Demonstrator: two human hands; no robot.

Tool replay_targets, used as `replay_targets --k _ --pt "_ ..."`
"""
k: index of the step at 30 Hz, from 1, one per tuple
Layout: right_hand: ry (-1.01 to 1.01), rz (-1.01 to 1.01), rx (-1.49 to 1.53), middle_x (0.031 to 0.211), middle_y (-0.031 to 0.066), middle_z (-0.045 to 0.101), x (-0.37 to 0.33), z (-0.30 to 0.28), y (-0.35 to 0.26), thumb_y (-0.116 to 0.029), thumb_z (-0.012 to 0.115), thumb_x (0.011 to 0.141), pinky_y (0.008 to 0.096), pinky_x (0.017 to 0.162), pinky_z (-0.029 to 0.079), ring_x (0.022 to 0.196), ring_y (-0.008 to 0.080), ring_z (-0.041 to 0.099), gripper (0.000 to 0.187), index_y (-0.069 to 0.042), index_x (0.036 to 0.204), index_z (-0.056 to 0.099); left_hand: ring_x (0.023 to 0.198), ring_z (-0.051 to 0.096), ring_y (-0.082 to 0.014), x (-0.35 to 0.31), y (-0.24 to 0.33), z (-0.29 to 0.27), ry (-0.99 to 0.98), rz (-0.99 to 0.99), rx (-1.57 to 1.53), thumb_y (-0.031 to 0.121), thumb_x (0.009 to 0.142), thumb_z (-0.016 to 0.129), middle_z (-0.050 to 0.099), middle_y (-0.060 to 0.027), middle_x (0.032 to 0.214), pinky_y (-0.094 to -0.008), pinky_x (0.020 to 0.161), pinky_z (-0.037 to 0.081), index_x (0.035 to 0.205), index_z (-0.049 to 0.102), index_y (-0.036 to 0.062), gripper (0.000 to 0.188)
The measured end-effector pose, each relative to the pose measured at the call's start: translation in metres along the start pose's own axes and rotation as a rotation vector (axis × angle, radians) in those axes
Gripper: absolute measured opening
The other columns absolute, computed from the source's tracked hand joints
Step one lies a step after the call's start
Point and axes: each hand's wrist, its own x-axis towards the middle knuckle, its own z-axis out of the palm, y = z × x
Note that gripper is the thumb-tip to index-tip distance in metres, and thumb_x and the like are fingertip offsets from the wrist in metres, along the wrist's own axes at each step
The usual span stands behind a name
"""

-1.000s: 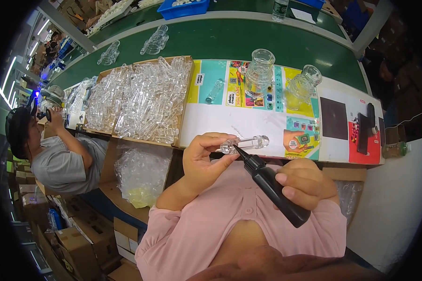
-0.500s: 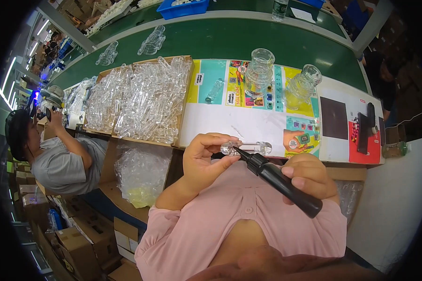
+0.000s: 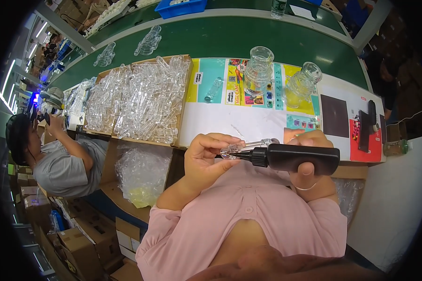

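Note:
My left hand [image 3: 211, 157] pinches one end of a clear tube-shaped part [image 3: 255, 144] between thumb and fingers, above the table's near edge. In my right hand [image 3: 312, 161] lies a black squeeze bottle [image 3: 305, 158] with a tapered nozzle, held almost level. The nozzle tip [image 3: 234, 155] points left and meets the end of the clear part at my left fingertips. Whether any liquid comes out cannot be seen. Beyond my hands, two larger clear ringed pieces [image 3: 259, 70] stand on the printed sheet, and a small clear tube [image 3: 214, 90] lies there too.
A cardboard tray [image 3: 188, 100] heaped with clear tubes sits left of my hands. Two clear pieces [image 3: 148, 41] lie on the green table [image 3: 220, 35] behind it. Dark flat objects [image 3: 363, 131] rest at right. A co-worker [image 3: 68, 164] in grey sits at left.
My right hand has risen and turned the bottle from a slant to nearly level. The clear part's far end has tipped slightly upward in my left hand.

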Motion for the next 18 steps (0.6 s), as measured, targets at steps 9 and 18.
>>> replay_targets --k 9,18 --pt "0.036 -0.056 0.05 0.08 0.0108 0.062 0.001 0.003 0.006 -0.031 0.057 0.084 0.0308 0.062 0.046 0.069 0.0218 0.06 0.035 0.0 0.099 0.051 0.103 0.055 -0.0288 0.0 -0.002 0.0 -0.001 0.01 -0.001 -0.016 0.068 0.062 0.052 -0.0215 0.107 -0.0373 0.087 0.048 0.095 0.042 0.0031 0.038" --pt "-0.188 -0.114 -0.065 0.084 0.0121 0.061 0.007 -0.011 -0.004 -0.028 0.061 0.081 0.0314 0.063 0.047 0.074 0.0234 0.061 0.038 -0.002 0.105 0.048 0.102 0.055 -0.0293 -0.002 -0.003 0.0 0.034 0.016 0.016 -0.016 0.068 0.061 0.052 -0.0223 0.107 -0.0378 0.087 0.048 0.095 0.042 0.003 0.038"
